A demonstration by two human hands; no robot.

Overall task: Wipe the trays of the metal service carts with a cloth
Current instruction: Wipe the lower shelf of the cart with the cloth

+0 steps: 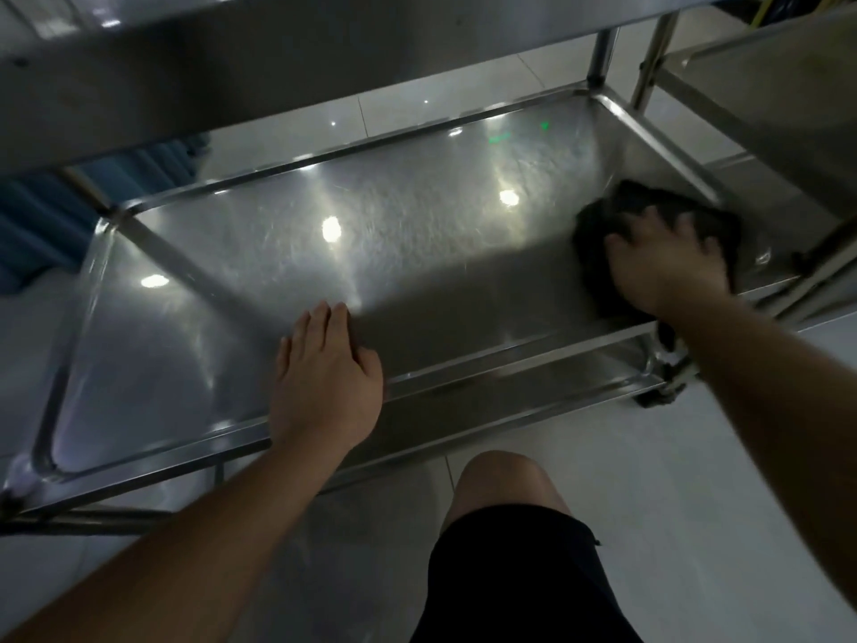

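A shiny metal tray [394,215] of a service cart fills the middle of the head view, below a higher tray [278,48] of the same cart. A dark cloth [598,225] lies on the lower tray near its right end. My right hand [668,262] presses flat on the cloth with fingers spread. My left hand [324,378] rests on the tray's near rim, fingers straight and reaching onto the tray floor. It holds nothing.
A second metal cart [765,85] stands close at the right. A caster wheel [658,396] sits under the near right corner of the cart. Pale tiled floor [695,503] surrounds the cart. My knee and dark shorts [510,549] are just before the tray. Blue fabric [28,225] hangs at left.
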